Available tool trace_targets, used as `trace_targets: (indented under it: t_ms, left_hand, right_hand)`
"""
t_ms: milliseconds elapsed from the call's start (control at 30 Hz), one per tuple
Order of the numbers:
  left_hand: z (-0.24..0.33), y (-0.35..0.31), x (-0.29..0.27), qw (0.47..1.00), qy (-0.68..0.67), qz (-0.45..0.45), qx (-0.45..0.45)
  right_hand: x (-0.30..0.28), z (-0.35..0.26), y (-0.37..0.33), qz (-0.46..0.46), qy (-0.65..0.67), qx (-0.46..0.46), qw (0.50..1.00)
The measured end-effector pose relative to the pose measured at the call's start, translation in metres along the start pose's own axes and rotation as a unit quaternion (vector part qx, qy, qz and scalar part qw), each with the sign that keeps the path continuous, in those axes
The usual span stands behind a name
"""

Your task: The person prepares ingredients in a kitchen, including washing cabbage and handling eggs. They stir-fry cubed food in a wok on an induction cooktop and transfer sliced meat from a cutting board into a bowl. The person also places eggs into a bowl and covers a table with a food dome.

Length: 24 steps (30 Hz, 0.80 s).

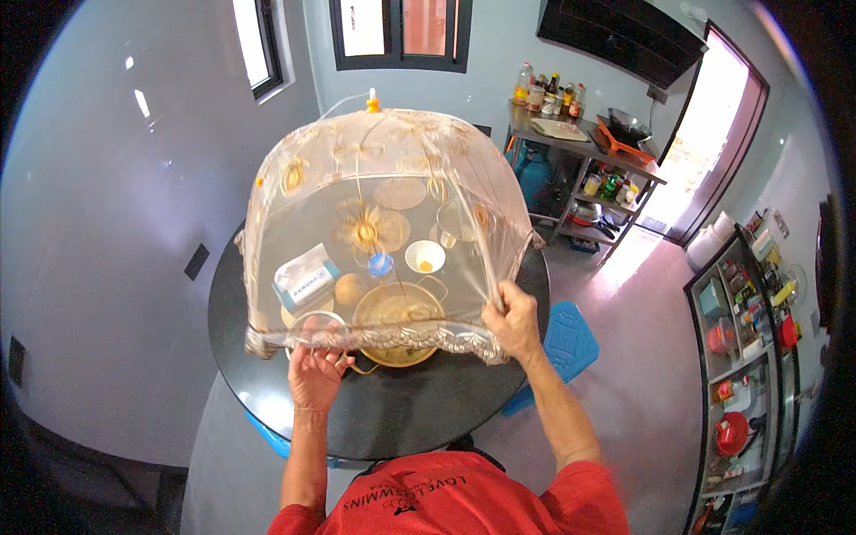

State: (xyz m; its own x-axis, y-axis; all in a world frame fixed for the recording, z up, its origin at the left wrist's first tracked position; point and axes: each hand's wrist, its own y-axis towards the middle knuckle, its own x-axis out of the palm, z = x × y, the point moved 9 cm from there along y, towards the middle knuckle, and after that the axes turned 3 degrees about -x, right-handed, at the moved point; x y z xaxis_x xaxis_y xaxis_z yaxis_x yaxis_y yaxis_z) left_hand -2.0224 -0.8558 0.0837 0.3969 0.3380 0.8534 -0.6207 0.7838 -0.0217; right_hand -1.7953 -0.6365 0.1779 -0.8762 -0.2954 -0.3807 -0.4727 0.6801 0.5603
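A sheer, lace-edged mesh food cover stands over a round black table. My right hand is closed on the cover's gathered front-right edge, pulling the mesh taut. My left hand is at the front-left edge, its fingertips under the lace against a round bowl; it seems to hold the bowl, though mesh partly veils the grip. Right of it, beneath the cover, sits a yellowish two-handled pot. Behind are a tissue pack, a round tan item, a small blue item and a white bowl.
A blue stool stands right of the table. Farther back, a metal counter carries bottles, a cutting board and a wok. Along the right wall is a stocked shelf cabinet. An open doorway lies at the back right.
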Motion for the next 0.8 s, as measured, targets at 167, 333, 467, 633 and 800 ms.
trace_targets:
  t_ms: [167,333,467,633,800]
  left_hand:
    - [-0.007,-0.005,-0.056,0.989,0.128,0.05,-0.062]
    - [0.014,-0.044,-0.126,0.976,0.172,0.116,-0.073]
    - [0.028,-0.046,-0.187,0.952,0.247,0.163,-0.071]
    - [0.038,-0.038,-0.23,0.936,0.289,0.175,-0.098]
    - [0.108,-0.066,-0.252,0.795,0.454,0.35,0.196]
  right_hand:
    - [0.018,0.023,-0.068,0.026,-0.088,0.031,0.995]
    - [0.064,0.016,-0.13,0.043,-0.162,0.038,0.985]
    - [0.108,0.042,-0.16,0.005,-0.168,0.083,0.982]
    - [0.11,0.037,-0.177,-0.078,-0.168,0.117,0.976]
    - [0.047,0.042,-0.195,0.025,-0.109,0.098,0.989]
